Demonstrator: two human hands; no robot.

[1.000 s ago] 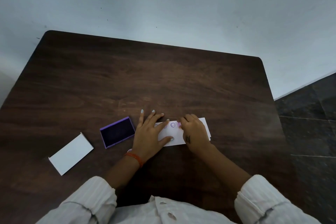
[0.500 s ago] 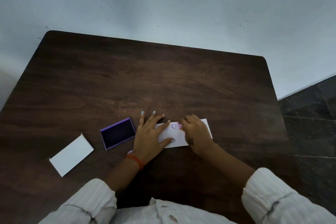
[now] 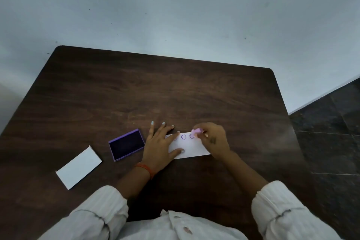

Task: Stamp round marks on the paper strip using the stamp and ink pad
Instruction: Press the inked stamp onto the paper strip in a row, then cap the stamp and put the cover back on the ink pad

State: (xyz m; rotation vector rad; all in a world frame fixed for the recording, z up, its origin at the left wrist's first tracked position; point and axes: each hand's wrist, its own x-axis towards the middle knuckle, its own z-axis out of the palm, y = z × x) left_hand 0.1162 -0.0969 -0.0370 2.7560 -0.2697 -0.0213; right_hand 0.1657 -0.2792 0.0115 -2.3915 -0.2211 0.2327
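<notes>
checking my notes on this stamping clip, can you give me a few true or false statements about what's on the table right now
1. The left hand lies flat on the paper strip. True.
2. The right hand holds a pink stamp. True.
3. The ink pad sits to the right of the strip. False: it is to the left, beside the left hand.
4. The strip has no marks. False: round purple marks show along its far edge.
5. A white lid lies left of the ink pad. True.

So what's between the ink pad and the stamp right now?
In the head view, the left hand, pressed flat on the paper strip, lies between the ink pad and stamp.
</notes>
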